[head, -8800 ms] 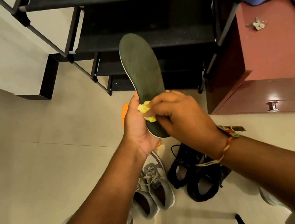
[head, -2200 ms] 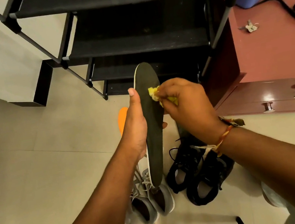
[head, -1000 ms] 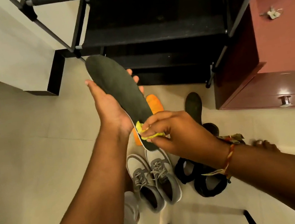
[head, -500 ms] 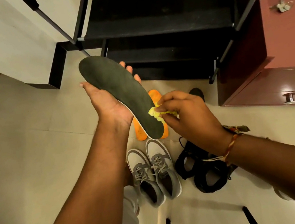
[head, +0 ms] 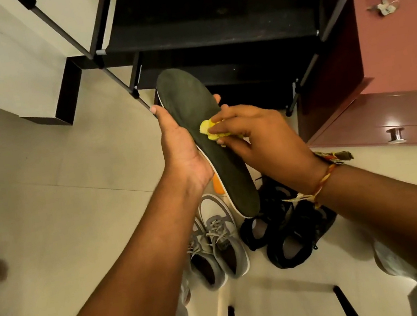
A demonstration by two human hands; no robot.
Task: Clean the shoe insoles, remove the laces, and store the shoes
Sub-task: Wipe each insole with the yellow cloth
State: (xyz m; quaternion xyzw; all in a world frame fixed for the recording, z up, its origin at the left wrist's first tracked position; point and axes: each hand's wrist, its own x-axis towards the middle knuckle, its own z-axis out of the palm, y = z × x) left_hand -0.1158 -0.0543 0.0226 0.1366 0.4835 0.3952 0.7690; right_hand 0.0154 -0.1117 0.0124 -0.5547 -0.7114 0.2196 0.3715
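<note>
Above the grey shoes (head: 216, 242) and black shoes (head: 289, 235), the left hand (head: 182, 148) cradles the dark insole (head: 206, 141) from behind, fingers wrapped round its edges, presenting its top face. The right hand (head: 259, 138) pinches a yellow cloth (head: 211, 130) against that face, apparently to wipe it.

down on the pale tiled floor (head: 59, 210), a pair of grey shoes (head: 216, 244) sits just beside a pair of black shoes (head: 289, 238), an orange insole (head: 218, 183) near their toes, black shoe rack (head: 207, 28) standing beyond.
</note>
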